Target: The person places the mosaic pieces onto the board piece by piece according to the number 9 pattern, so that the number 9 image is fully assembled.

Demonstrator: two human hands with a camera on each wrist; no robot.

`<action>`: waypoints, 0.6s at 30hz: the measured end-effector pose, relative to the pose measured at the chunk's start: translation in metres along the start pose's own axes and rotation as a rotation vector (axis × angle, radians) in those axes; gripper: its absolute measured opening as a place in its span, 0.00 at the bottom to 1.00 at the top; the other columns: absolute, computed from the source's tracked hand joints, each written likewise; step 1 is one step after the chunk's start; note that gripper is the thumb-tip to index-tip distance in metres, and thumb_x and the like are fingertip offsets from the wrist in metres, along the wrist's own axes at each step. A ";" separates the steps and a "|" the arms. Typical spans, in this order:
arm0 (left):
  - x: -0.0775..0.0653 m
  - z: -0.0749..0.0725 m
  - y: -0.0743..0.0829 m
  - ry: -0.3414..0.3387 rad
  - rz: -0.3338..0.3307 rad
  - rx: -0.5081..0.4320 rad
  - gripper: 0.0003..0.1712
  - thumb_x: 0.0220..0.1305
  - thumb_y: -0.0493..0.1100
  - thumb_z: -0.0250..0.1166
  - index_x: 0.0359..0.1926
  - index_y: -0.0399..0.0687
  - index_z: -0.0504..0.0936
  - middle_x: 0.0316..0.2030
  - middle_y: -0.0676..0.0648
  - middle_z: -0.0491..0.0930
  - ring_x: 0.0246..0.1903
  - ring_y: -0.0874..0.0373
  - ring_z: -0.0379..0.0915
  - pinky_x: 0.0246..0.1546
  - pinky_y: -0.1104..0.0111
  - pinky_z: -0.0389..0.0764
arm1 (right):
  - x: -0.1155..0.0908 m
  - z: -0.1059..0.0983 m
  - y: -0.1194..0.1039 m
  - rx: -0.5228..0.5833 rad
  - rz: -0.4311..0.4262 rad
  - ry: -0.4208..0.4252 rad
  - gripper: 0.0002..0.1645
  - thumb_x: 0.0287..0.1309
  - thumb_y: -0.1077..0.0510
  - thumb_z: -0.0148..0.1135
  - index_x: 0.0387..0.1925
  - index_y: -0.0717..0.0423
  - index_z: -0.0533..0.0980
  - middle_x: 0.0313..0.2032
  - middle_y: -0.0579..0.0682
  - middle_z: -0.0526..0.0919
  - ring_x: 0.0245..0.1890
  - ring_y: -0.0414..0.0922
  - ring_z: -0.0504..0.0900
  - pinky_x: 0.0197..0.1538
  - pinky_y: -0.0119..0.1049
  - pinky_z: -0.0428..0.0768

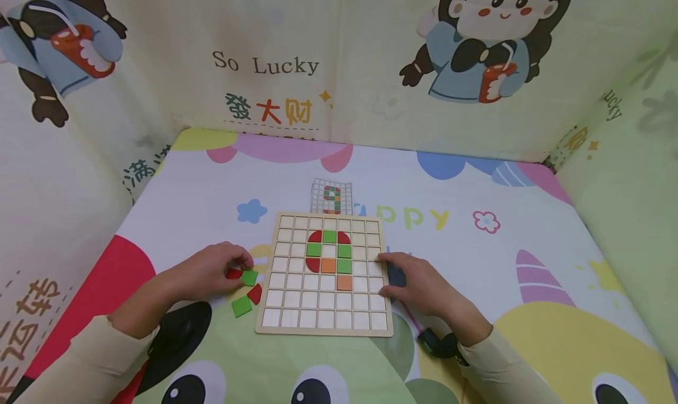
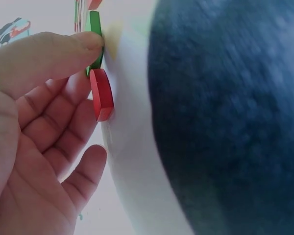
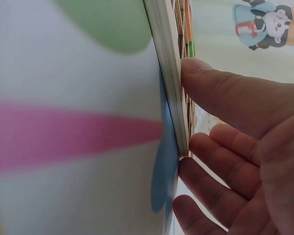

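Loose tiles (image 1: 242,306) lie left of a board (image 1: 298,318) between the surface's (image 1: 434,192) side edges, a card (image 1: 318,201) just beyond. Its tile figure (image 1: 329,237) runs lengthwise toward the far edge. The left hand (image 1: 212,267) pinches a green tile (image 1: 249,278); the right hand (image 1: 424,286) touches the board, fingers relaxed.

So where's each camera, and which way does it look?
Head: worn there, facing forward and down at the square pale wooden board; left hand and right hand show.
Left wrist: worn there, facing a green square tile; left hand shows.
Right wrist: worn there, facing the board edge; right hand shows.
Head and right wrist share the board.
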State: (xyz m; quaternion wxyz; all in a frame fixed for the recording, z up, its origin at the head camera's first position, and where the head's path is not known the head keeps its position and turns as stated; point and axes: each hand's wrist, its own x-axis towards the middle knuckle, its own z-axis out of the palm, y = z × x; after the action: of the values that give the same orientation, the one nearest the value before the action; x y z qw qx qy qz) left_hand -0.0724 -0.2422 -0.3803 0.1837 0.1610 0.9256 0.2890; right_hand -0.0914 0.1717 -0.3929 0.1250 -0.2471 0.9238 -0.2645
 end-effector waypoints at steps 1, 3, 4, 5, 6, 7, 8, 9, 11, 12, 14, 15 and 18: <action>0.000 0.000 0.000 0.002 0.002 0.006 0.23 0.49 0.39 0.79 0.46 0.43 0.80 0.43 0.48 0.77 0.44 0.51 0.72 0.42 0.63 0.83 | 0.000 0.000 0.000 0.000 -0.001 0.001 0.36 0.54 0.55 0.75 0.63 0.58 0.74 0.60 0.56 0.78 0.60 0.56 0.76 0.61 0.54 0.73; 0.001 0.000 0.001 0.007 -0.002 0.013 0.23 0.50 0.39 0.79 0.46 0.42 0.80 0.42 0.48 0.77 0.43 0.51 0.71 0.41 0.63 0.82 | 0.000 0.000 0.000 0.001 -0.002 0.003 0.36 0.54 0.55 0.75 0.63 0.58 0.74 0.60 0.56 0.78 0.60 0.55 0.75 0.61 0.54 0.73; 0.001 0.001 0.002 0.011 -0.008 0.016 0.22 0.50 0.39 0.79 0.46 0.42 0.80 0.42 0.48 0.77 0.43 0.52 0.71 0.41 0.63 0.82 | 0.000 0.000 0.000 -0.002 -0.002 0.003 0.36 0.54 0.55 0.75 0.63 0.58 0.73 0.60 0.56 0.78 0.60 0.55 0.76 0.61 0.54 0.73; 0.002 0.001 0.002 0.014 -0.008 0.019 0.22 0.50 0.39 0.78 0.46 0.42 0.80 0.42 0.48 0.77 0.43 0.51 0.71 0.41 0.63 0.82 | 0.000 0.000 0.000 -0.003 -0.003 0.004 0.36 0.54 0.55 0.75 0.63 0.58 0.73 0.60 0.56 0.78 0.60 0.56 0.76 0.61 0.54 0.73; 0.003 0.001 0.003 0.020 -0.012 0.024 0.22 0.51 0.39 0.78 0.46 0.42 0.80 0.42 0.48 0.77 0.43 0.51 0.71 0.41 0.63 0.82 | 0.000 0.000 0.000 -0.003 -0.003 0.004 0.36 0.54 0.55 0.75 0.63 0.58 0.73 0.60 0.56 0.78 0.60 0.56 0.76 0.61 0.54 0.73; 0.003 0.001 0.003 0.026 -0.015 0.030 0.21 0.51 0.39 0.78 0.46 0.41 0.80 0.42 0.48 0.77 0.43 0.51 0.71 0.41 0.63 0.82 | 0.000 0.000 0.000 -0.002 -0.004 0.004 0.36 0.54 0.55 0.75 0.63 0.58 0.73 0.60 0.56 0.78 0.60 0.56 0.76 0.61 0.54 0.73; 0.004 0.001 0.004 0.033 -0.018 0.035 0.21 0.52 0.39 0.77 0.46 0.41 0.80 0.43 0.48 0.77 0.43 0.51 0.71 0.42 0.62 0.82 | 0.000 0.000 0.000 0.000 -0.004 0.003 0.36 0.54 0.55 0.75 0.63 0.58 0.73 0.60 0.56 0.78 0.60 0.56 0.75 0.61 0.54 0.73; 0.005 0.001 0.005 0.039 -0.017 0.043 0.21 0.52 0.39 0.77 0.46 0.41 0.81 0.43 0.47 0.78 0.43 0.51 0.71 0.42 0.62 0.82 | 0.000 0.000 0.000 0.001 -0.004 0.002 0.36 0.54 0.55 0.75 0.63 0.58 0.73 0.60 0.56 0.78 0.60 0.56 0.75 0.61 0.54 0.73; 0.007 0.001 0.008 0.051 -0.014 0.060 0.21 0.52 0.39 0.77 0.47 0.41 0.81 0.43 0.47 0.78 0.44 0.50 0.72 0.43 0.60 0.82 | 0.000 0.000 0.000 0.006 -0.003 0.000 0.36 0.54 0.55 0.75 0.63 0.59 0.73 0.60 0.56 0.78 0.61 0.56 0.75 0.61 0.54 0.73; 0.007 0.001 0.010 0.058 -0.016 0.068 0.21 0.52 0.39 0.77 0.47 0.41 0.81 0.44 0.46 0.79 0.45 0.50 0.73 0.44 0.60 0.83 | 0.000 0.000 0.000 0.006 -0.002 -0.001 0.36 0.54 0.55 0.75 0.63 0.59 0.73 0.60 0.56 0.78 0.61 0.56 0.75 0.61 0.54 0.73; 0.010 0.000 0.014 0.064 -0.007 0.080 0.21 0.52 0.40 0.77 0.47 0.41 0.81 0.44 0.46 0.79 0.46 0.49 0.73 0.44 0.59 0.83 | 0.000 0.000 0.000 0.005 -0.002 -0.001 0.36 0.54 0.55 0.75 0.63 0.59 0.73 0.60 0.56 0.78 0.60 0.56 0.75 0.61 0.54 0.73; 0.011 0.000 0.016 0.066 0.001 0.084 0.21 0.52 0.39 0.77 0.47 0.41 0.82 0.44 0.46 0.79 0.46 0.48 0.73 0.45 0.58 0.83 | 0.000 0.000 0.000 0.003 -0.003 -0.001 0.36 0.54 0.55 0.75 0.63 0.59 0.73 0.60 0.56 0.78 0.60 0.56 0.75 0.61 0.54 0.73; 0.014 -0.001 0.023 0.066 0.018 0.084 0.20 0.54 0.39 0.76 0.47 0.41 0.82 0.44 0.46 0.79 0.47 0.48 0.73 0.47 0.57 0.82 | 0.001 0.000 0.001 0.000 -0.006 0.000 0.36 0.54 0.55 0.75 0.63 0.59 0.73 0.60 0.57 0.78 0.60 0.56 0.75 0.61 0.54 0.73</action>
State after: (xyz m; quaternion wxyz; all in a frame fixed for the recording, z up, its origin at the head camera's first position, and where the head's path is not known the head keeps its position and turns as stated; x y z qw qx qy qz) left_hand -0.0806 -0.2188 -0.3694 0.1436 0.1670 0.9410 0.2568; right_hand -0.0919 0.1717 -0.3936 0.1242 -0.2496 0.9231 -0.2648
